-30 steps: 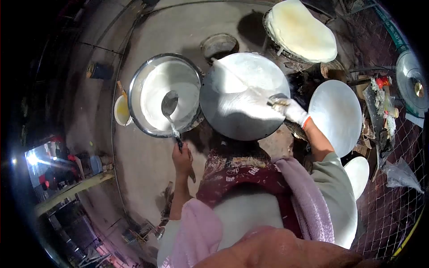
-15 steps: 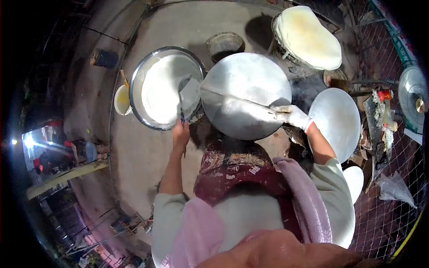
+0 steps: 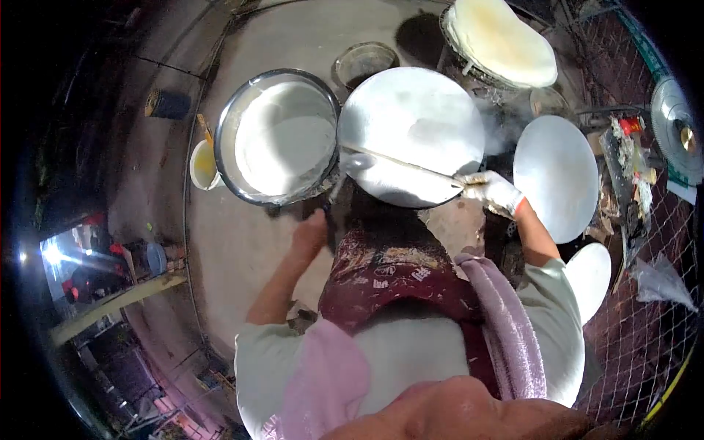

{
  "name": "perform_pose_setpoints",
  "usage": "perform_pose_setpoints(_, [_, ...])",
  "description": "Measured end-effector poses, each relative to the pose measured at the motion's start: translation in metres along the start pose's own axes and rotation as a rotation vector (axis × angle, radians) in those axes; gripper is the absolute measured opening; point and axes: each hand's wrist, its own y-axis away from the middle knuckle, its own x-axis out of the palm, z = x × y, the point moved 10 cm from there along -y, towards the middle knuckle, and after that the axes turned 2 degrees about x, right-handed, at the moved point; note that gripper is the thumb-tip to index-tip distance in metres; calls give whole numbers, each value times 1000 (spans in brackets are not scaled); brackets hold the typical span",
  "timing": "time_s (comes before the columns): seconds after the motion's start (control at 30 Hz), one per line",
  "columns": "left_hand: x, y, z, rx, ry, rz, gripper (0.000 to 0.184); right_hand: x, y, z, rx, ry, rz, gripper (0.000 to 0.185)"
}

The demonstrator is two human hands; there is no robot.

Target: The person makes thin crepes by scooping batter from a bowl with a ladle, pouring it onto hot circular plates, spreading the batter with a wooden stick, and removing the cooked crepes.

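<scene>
The left hand (image 3: 311, 231), bare and blurred, is closed around the handle of a metal ladle (image 3: 357, 161). The ladle's bowl shows over the lower left edge of a big round griddle (image 3: 422, 110); whether the 2 touch, I cannot tell. The right hand (image 3: 493, 192), in a white glove with an orange cuff, grips the near end of a long thin stick (image 3: 411, 164), which slants across the lower part of the griddle from its left side to the right hand.

The griddle's surface is pale grey and shiny, brightest across the middle. Just left of it stands a wide metal basin (image 3: 227, 147) with white liquid (image 3: 282, 139) in it, part of it in shadow. A white bucket (image 3: 203, 167) with something yellow inside sits beside the basin's left side. Beyond the gap between basin and griddle is a round pot (image 3: 365, 62).

On the right, a pale, thin sheet (image 3: 502, 44) lies on a round rack at the top, near the griddle's far edge. A large grey disc (image 3: 555, 180) is just beyond the right hand, and a smaller white disc (image 3: 589, 282) is nearer the person's sleeve. Faint steam (image 3: 506, 132) hangs between griddle and grey disc. The person wears a dark red apron (image 3: 396, 293) and a pale purple towel (image 3: 506, 323).
</scene>
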Motion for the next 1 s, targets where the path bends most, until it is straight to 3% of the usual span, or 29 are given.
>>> perform_pose_setpoints(0.07, [17, 17, -11, 172, 79, -147, 13, 18, 37, -6, -28, -10, -75, 34])
perform_pose_setpoints(0.1, [32, 13, -10, 150, 150, -37, 13, 47, 70, 13, 114, -111, -189, 27])
perform_pose_setpoints(0.13, [27, 9, -14, 225, 222, -21, 14, 68, 72, -16, 69, -466, -219, 27])
perform_pose_setpoints(0.2, [-4, -1, -24, 382, 371, 18, 16, 130, 55, -48, 126, -767, -317, 27])
perform_pose_setpoints(0.23, [-32, 0, -20, 330, 429, 19, 21, 164, 47, -27, 79, -845, -262, 25])
perform_pose_setpoints(0.27, [-54, 2, -9, 366, 524, -137, 20, 198, 33, -3, 30, -919, -202, 26])
perform_pose_setpoints(0.33, [-108, 15, 16, 452, 634, -422, 17, 240, -16, 39, -119, -821, -301, 22])
perform_pose_setpoints(0.43, [-134, 16, 83, 209, 676, -489, 15, 286, -89, 52, -74, -586, -449, 23])
perform_pose_setpoints(0.5, [-138, 20, 118, 243, 697, -583, 17, 286, -133, 26, -75, -415, -720, 27])
perform_pose_setpoints(0.6, [-123, 30, 162, 213, 698, -617, 19, 270, -104, 6, -39, -180, -1129, 35])
perform_pose_setpoints(0.67, [-95, 34, 194, 143, 769, -539, 20, 258, -68, -9, 15, -143, -1230, 34])
perform_pose_setpoints(0.73, [-68, 32, 218, 60, 895, -409, 21, 242, -51, -34, 3, -250, -1232, 30])
perform_pose_setpoints(0.77, [-87, 49, 203, 187, 689, -555, 21, 234, -46, -40, -52, -328, -1225, 29])
perform_pose_setpoints(0.87, [-49, 44, 236, -50, 1020, -399, 21, 238, -49, -37, -61, -378, -1141, 33])
perform_pose_setpoints(0.93, [-81, 58, 211, 156, 667, -629, 21, 255, -57, -26, 30, 142, -1050, 39])
perform_pose_setpoints(1.0, [-88, 60, 203, 124, 677, -633, 21, 255, -33, -19, 133, 430, -1062, 38])
